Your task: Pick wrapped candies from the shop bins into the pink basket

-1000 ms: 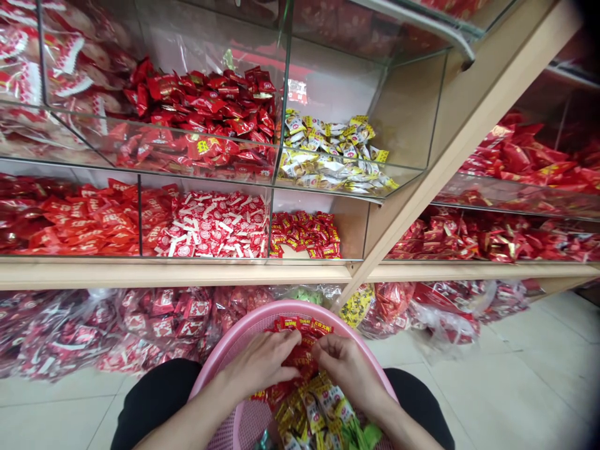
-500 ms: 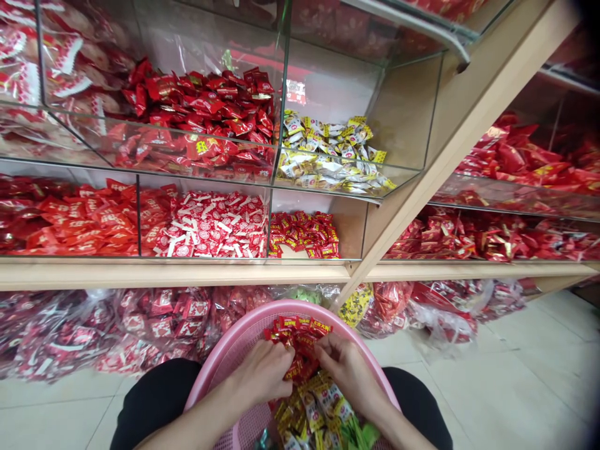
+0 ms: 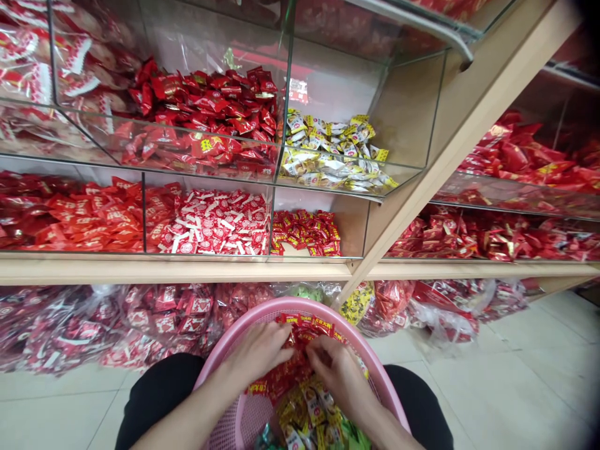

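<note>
A round pink plastic basket [image 3: 244, 312] sits between the black-clad knees. Inside it are red-wrapped candies [image 3: 281, 378] with yellow lettering, and nearer to me yellow-and-white packets [image 3: 312, 409]. My left hand [image 3: 260, 353] reaches over the red candies from the left, thumb and fingers apart, with nothing visibly gripped. From the right, my right hand [image 3: 342, 378] dips into the same red candies with its fingers curled and thumb bent in around a red-wrapped candy, its fingertips partly hidden. Green wrappers [image 3: 354, 434] show by the right wrist.
Clear-fronted shelf bins hold red candies [image 3: 210, 103], yellow-and-white packets [image 3: 332, 153], red-and-white packets [image 3: 220, 222] and small red candies [image 3: 307, 231]. A wooden shelf edge [image 3: 178, 272] runs just beyond the basket. Bulging plastic bags [image 3: 164, 312] line the tiled floor [image 3: 510, 381] underneath.
My left hand has moved slightly up and left and its fingers have loosened. My right hand has shifted a little left. More red candies show below the left hand.
</note>
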`<state>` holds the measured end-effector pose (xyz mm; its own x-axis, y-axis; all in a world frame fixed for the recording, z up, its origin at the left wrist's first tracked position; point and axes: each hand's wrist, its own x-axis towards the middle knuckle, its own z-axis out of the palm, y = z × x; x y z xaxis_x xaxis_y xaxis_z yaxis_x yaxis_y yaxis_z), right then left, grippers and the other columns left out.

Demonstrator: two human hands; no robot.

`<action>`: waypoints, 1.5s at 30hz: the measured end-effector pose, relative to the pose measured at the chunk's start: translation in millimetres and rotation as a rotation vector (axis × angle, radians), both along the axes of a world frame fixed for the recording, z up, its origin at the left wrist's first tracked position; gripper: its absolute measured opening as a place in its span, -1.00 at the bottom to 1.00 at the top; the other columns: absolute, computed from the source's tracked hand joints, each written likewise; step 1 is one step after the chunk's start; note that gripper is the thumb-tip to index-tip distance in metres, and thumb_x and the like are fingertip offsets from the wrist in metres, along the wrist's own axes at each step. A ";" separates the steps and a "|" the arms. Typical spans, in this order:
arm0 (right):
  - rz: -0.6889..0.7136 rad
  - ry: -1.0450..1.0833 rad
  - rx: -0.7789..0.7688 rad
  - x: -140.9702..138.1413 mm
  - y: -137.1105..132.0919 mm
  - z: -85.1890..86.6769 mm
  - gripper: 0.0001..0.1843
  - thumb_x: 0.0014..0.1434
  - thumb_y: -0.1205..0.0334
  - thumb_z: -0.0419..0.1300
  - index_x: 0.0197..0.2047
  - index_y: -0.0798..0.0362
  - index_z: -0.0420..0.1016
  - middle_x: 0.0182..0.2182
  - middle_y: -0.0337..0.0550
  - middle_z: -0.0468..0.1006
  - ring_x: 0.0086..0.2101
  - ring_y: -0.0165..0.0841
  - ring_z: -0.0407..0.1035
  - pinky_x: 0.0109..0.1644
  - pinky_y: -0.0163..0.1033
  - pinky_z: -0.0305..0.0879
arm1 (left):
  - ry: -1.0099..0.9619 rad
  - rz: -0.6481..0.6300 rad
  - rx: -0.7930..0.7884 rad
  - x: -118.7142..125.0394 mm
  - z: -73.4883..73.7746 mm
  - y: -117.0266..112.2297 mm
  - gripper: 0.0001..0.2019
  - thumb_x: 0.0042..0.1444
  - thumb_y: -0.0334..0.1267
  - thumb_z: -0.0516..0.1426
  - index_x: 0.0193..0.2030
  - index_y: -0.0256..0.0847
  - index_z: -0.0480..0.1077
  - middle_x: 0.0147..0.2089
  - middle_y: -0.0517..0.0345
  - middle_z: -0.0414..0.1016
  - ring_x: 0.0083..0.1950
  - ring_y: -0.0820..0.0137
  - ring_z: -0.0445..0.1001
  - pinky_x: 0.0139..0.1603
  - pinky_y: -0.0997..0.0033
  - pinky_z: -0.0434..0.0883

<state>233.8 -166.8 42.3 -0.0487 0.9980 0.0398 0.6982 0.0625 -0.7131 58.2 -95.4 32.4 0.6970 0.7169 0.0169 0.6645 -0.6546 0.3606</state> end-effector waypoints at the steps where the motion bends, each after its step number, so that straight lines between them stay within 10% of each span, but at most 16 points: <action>1: 0.043 -0.051 0.017 -6.4 -0.6 0.2 -0.82 0.19 0.30 0.01 -0.36 0.06 0.41 -0.45 -0.23 0.47 -0.46 -0.42 0.32 -0.39 -0.36 0.14 | 0.017 0.025 0.021 -2.1 5.6 3.4 -0.80 0.20 -0.14 0.00 -0.18 -0.17 0.33 -0.23 0.08 0.46 -0.17 0.24 0.44 -0.22 0.35 0.32; 12: 0.472 -0.761 -0.067 -119.9 8.9 -59.6 -0.75 0.12 0.42 0.07 -0.17 0.24 0.51 -0.13 0.19 0.46 -0.12 -0.13 0.28 -0.15 -0.02 0.25 | -0.157 0.194 0.054 -14.5 40.0 18.5 -0.77 0.26 -0.17 -0.12 -0.30 -0.15 0.29 -0.32 0.19 0.46 -0.27 0.38 0.46 -0.29 0.48 0.28; 28: 0.481 -0.703 -0.091 -124.8 8.6 -79.9 -0.63 -0.02 0.35 0.18 -0.08 0.20 0.49 -0.01 0.16 0.43 0.04 -0.07 0.23 0.08 0.05 0.17 | -0.145 0.168 0.070 -13.5 35.3 18.7 -0.77 0.25 -0.19 -0.12 -0.29 -0.14 0.32 -0.31 0.18 0.47 -0.31 0.40 0.46 -0.30 0.48 0.31; 39: 0.465 -0.451 0.000 -74.0 26.1 -9.6 -0.69 -0.15 0.21 0.30 -0.27 0.11 0.47 -0.18 -0.03 0.50 -0.12 -0.21 0.34 0.01 -0.17 0.25 | -0.219 0.212 0.064 -16.0 38.1 20.6 -0.75 0.26 -0.17 -0.13 -0.27 -0.13 0.32 -0.29 0.20 0.47 -0.24 0.39 0.47 -0.24 0.46 0.31; 45: 0.274 -0.712 0.053 -18.4 42.9 17.5 -0.83 -0.01 0.34 0.19 -0.28 0.14 0.44 -0.22 -0.02 0.48 -0.14 -0.20 0.33 -0.05 -0.15 0.24 | -0.249 0.228 0.055 -16.5 38.7 20.9 -0.75 0.26 -0.17 -0.13 -0.25 -0.13 0.33 -0.27 0.18 0.48 -0.22 0.39 0.46 -0.19 0.46 0.31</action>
